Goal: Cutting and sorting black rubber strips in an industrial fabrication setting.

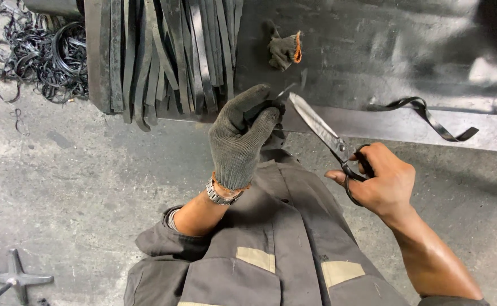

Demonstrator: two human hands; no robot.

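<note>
Gripping the looped handles of a pair of large scissors [339, 148], the bare right hand [381, 184] is sitting low and right in the head view, its fingers threaded through the loops and closed round them. The scissors are running up and to the left from that hand, their long pale grey blades lying together and tapering to a tip just beside the left hand [241, 139]. That hand is wearing a grey knitted glove (with a metal wristwatch [221, 194] showing at the cuff) and is curling shut around the end of a dark rubber piece [262, 107], of which only a small black bit is peeking out between thumb and fingers. The scissor tip is pointing at that bit, though whether it is touching it cannot be told.

Beyond both hands a dark sheet-covered workbench [384, 56] is stretching across the top. A bundle of cut black strips [166, 56] is hanging over its left edge, a crumpled spare glove [284, 51] is lying on the sheet, and one loose curled strip [424, 116] is trailing off to the right. Farthest left, a tangle of thin black offcuts [39, 54] is lying on the concrete floor
</note>
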